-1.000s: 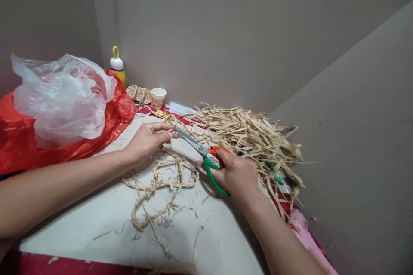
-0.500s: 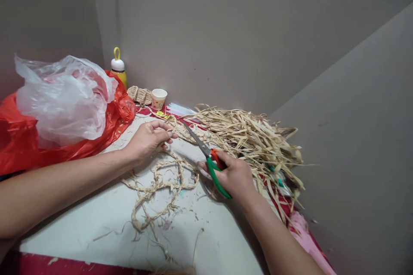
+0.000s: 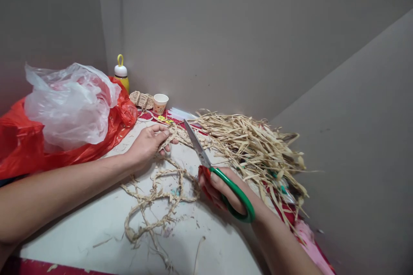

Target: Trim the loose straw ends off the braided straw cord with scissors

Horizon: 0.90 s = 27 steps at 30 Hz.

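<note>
My left hand (image 3: 151, 142) pinches a braided straw cord near the middle of the white board (image 3: 106, 219). Loops of the same braided cord (image 3: 150, 195) lie on the board below that hand, with frayed ends sticking out. My right hand (image 3: 226, 187) is closed around a pair of scissors (image 3: 200, 151) with one green and one red handle. The blades look closed and point up and away, just right of my left hand. Another stretch of braid (image 3: 187, 137) runs behind the blades.
A heap of dry straw strips (image 3: 248, 142) lies at the right. Crumpled white plastic (image 3: 71, 103) sits on a red bag (image 3: 19, 146) at the left. Behind stand a yellow bottle (image 3: 121, 73), a woven straw piece (image 3: 142, 99) and a paper cup (image 3: 160, 104). Grey walls (image 3: 226, 43) enclose the back.
The scissors have turned in my right hand, so the green handle now faces up over its back. My left hand now has the braid showing plainly in its fingers.
</note>
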Available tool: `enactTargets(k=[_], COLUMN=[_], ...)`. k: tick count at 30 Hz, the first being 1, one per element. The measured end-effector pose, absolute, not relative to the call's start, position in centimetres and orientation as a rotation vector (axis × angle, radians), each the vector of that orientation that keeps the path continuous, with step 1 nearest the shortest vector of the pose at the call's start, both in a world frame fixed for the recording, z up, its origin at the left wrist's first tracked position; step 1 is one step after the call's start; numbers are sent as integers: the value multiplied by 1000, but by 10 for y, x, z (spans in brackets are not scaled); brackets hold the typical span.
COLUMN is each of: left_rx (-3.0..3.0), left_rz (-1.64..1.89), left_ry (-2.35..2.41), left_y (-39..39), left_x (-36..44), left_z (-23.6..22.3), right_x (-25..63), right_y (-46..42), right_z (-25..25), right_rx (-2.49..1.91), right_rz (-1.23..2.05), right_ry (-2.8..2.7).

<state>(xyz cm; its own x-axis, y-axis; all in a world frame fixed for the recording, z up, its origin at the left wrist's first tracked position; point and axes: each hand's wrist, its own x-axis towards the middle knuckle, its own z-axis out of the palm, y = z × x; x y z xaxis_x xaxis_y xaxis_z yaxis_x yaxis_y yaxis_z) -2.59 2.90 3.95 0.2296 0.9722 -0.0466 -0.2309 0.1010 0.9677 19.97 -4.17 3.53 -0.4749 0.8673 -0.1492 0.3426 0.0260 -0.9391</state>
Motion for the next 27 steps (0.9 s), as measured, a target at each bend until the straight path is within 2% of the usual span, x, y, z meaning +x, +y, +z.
enactTargets(k=[6, 13, 27], left_rx=[1384, 2035, 2495], left_rz=[1232, 1417, 1323], left_ry=[1050, 1263, 1349], left_y=[36, 42, 47], left_x=[-33, -45, -47], left_z=[31, 27, 7], right_x=[198, 163, 146], right_y=[-50, -64, -64], right_z=[25, 9, 10], right_rx=[-925, -854, -760], right_rz=[1897, 2224, 2330], right_ry=[-1518, -1160, -841])
